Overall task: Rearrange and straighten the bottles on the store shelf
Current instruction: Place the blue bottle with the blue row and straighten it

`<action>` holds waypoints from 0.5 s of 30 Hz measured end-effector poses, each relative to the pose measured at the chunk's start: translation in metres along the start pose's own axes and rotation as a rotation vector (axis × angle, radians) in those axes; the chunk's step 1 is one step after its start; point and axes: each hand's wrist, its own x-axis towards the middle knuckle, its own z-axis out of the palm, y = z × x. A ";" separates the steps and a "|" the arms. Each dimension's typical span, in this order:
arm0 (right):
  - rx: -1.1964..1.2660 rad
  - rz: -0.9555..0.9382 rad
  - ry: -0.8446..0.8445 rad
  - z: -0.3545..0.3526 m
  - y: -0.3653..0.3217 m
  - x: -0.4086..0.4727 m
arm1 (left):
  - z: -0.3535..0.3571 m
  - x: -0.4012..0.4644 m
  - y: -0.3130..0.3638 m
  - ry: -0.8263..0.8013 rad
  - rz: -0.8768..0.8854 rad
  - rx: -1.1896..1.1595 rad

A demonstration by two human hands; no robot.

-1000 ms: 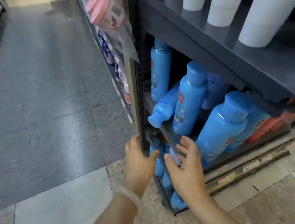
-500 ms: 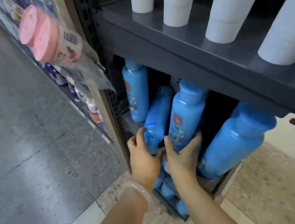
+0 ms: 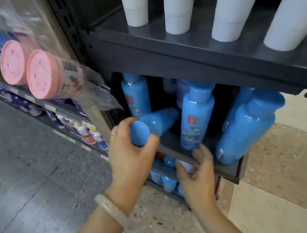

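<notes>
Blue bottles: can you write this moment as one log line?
left hand: grips tipped blue bottle cap | right hand: at shelf edge | step: straightening

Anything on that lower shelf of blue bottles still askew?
Yes. One blue bottle lies tipped, cap toward the aisle, in the left hand. The rightmost bottle leans at the shelf edge. The right hand rests there.

Toppled bottle (image 3: 155,123) left of upright bottle (image 3: 196,118).

Two pink-lidded tubs (image 3: 40,74) in a clear bag (image 3: 93,89) hang to my left. On my wrist sits a pale bangle (image 3: 111,209). The floor (image 3: 28,188) is grey speckled stone, with cream tiles (image 3: 283,196) to my right.
</notes>
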 end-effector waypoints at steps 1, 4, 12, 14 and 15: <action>-0.026 -0.045 -0.049 0.002 -0.005 -0.009 | -0.005 0.010 0.007 0.001 0.043 -0.002; -0.088 -0.154 -0.154 0.012 -0.024 0.003 | -0.008 0.035 0.024 -0.043 0.146 0.022; -0.226 -0.211 -0.127 0.042 -0.060 0.049 | 0.017 0.054 0.028 -0.114 0.222 -0.041; -0.236 -0.213 -0.073 0.047 -0.061 0.051 | 0.023 0.054 0.018 -0.172 0.207 -0.148; -0.247 -0.212 -0.052 0.048 -0.061 0.052 | 0.025 0.052 0.011 -0.213 0.196 -0.239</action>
